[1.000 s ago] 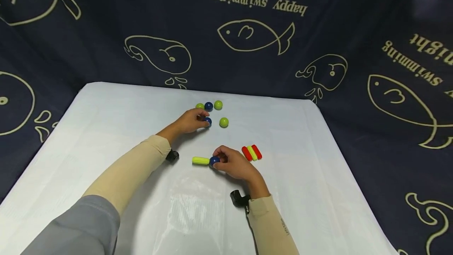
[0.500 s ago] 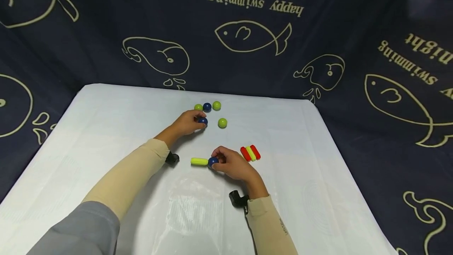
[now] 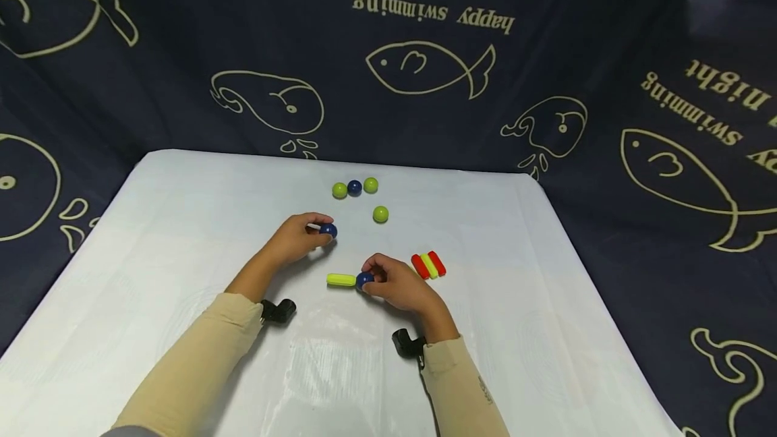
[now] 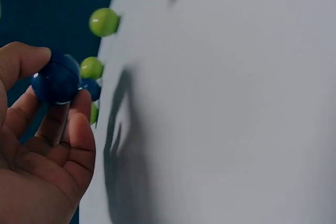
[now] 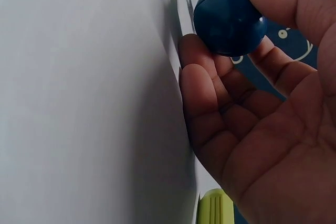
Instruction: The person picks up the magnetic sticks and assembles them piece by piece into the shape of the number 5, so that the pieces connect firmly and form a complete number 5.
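1. Head view: left hand [image 3: 295,238] pinches a dark blue ball [image 3: 328,230] between thumb and fingers, around the middle of the white-covered table [image 3: 516,235], nearer its left edge than the other hand.
2. Right hand [image 3: 397,282] grips a second blue ball [image 3: 364,280]; yellow stick [image 3: 341,280] lies end-on to it, pointing at the table's left edge.
3. Close to the far edge, a short row: green ball [image 3: 340,190], third blue ball [image 3: 355,187], another green ball [image 3: 371,185]. Lone green ball [image 3: 380,214] a little nearer the near edge.
4. Toward the right edge from the right hand, side by side: red stick [image 3: 420,266], middle yellow stick [image 3: 429,265], other red stick [image 3: 437,263].
5. Left wrist view: thumb above, fingertips below the held ball; row and lone green ball beyond. Top piece blurred, yellowish, cut off.
6. Right wrist view: thumb and fingers around the ball, yellow stick behind it.
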Tool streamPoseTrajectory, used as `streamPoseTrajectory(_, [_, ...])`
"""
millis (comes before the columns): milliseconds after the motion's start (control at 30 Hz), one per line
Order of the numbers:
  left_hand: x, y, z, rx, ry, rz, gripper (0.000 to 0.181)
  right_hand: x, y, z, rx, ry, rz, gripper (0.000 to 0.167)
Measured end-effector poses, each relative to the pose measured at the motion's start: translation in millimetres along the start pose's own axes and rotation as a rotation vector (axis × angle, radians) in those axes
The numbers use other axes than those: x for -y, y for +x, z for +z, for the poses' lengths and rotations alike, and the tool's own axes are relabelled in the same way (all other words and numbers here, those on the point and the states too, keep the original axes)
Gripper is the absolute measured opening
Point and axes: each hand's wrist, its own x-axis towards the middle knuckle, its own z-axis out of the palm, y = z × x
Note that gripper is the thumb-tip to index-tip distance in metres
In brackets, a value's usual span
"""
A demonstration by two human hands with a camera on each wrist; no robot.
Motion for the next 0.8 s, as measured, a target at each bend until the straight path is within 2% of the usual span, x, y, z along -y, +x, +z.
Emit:
streamPoseTrajectory(200, [14.8, -42.4, 2.4, -0.069, -0.147, -0.044, 0.046, 0.3, -0.1, 0.1, 0.012, -0.012, -0.002, 0.018])
streamPoseTrajectory(300, [18.8, -62.0, 6.2, -0.068, -0.185, -0.04, 0.047, 0.8, -1.2, -0.5, 0.013, -0.019, 0.0, 0.017])
streamPoseTrajectory(433, [21.7, -80.6, 15.9, -0.077, -0.223, -0.023, 0.047, 2.0, -2.0, -0.5, 0.013, -0.015, 0.008, 0.017])
streamPoseTrajectory(633, [28.4, -95.1, 23.1, -0.101, -0.244, -0.005, 0.046, 3.3, -1.4, 1.6, 0.026, -0.01, -0.005, 0.018])
streamPoseTrajectory(800, [28.7, -92.5, 27.2, -0.119, -0.15, 0.042, 0.041, 2.0, -1.1, 0.6, 0.021, -0.013, 0.004, 0.019])
